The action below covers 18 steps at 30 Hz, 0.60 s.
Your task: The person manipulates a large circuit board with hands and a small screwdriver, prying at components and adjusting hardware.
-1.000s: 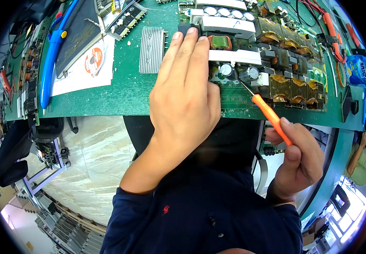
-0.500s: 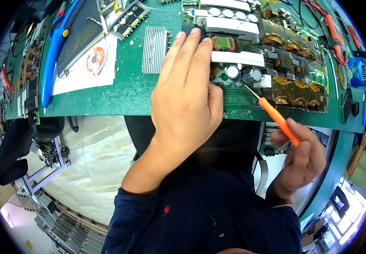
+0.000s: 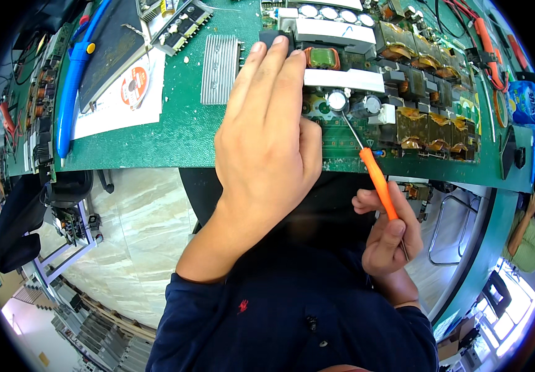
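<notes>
My left hand (image 3: 267, 136) lies flat, fingers stretched out, over the left edge of a green circuit board (image 3: 337, 144). Its fingertips rest by a black block (image 3: 271, 39) and a green-cored coil (image 3: 323, 58). Below the board, my right hand (image 3: 388, 242) is closed round the orange handle of a slim screwdriver (image 3: 376, 177). The metal shaft slants up and left, its tip at the base of a round capacitor (image 3: 337, 101); whether it touches is too small to tell. A second capacitor (image 3: 366, 106) and a white heatsink (image 3: 345, 80) stand close by.
A finned heatsink (image 3: 219, 69) lies left of my left hand. Farther left are a blue desoldering pump (image 3: 72, 99), a white sheet (image 3: 115, 118) and a dark panel (image 3: 109, 56). Taped transformers (image 3: 413, 129) crowd the board's right side. A blue packet (image 3: 526, 105) sits at far right.
My right hand has moved left and slightly down, bringing the screwdriver's handle with it, so the tool stands steeper. Its tip stays near the same capacitor. My left hand keeps its place on the board.
</notes>
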Tool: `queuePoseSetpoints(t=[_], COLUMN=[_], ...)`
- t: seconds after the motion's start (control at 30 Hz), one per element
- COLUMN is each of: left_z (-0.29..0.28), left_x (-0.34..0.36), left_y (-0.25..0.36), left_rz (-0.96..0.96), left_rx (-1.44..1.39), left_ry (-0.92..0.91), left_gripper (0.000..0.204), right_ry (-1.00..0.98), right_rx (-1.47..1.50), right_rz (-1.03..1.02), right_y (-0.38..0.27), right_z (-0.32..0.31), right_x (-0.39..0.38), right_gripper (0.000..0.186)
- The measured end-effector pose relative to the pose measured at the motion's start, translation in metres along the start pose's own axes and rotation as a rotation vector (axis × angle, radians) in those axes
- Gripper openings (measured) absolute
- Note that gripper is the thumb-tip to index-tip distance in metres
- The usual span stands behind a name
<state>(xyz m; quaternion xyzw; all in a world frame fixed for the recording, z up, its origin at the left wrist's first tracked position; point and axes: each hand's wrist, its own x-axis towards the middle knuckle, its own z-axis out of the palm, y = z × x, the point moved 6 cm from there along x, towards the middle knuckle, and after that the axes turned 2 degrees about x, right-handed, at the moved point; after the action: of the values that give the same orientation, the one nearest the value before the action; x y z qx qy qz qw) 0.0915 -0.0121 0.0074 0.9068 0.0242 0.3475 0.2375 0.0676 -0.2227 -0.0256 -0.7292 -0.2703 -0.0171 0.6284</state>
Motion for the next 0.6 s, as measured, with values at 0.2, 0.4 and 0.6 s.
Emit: queuePoseSetpoints(t=[0.2,0.4,0.6], left_z=[0.0,0.002,0.004], left_x=[0.001,0.0,0.001], left_y=[0.0,0.0,0.002], left_rz=[0.011,0.023,0.028], left_rx=[0.013,0.009,0.008], left_ry=[0.016,0.033,0.017], left_gripper=[0.053,0.054,0.054], right_ry=[-0.12,-0.172,-0.276], right_rx=[-0.148,-0.17,-0.353], right_rz=[-0.018,0.004,0.015], right_y=[-0.03,-0.044,-0.07], right_z=[-0.004,-0.008,-0.009], right_x=[0.032,0.053,0.075], right_gripper=[0.044,0.038,0.042])
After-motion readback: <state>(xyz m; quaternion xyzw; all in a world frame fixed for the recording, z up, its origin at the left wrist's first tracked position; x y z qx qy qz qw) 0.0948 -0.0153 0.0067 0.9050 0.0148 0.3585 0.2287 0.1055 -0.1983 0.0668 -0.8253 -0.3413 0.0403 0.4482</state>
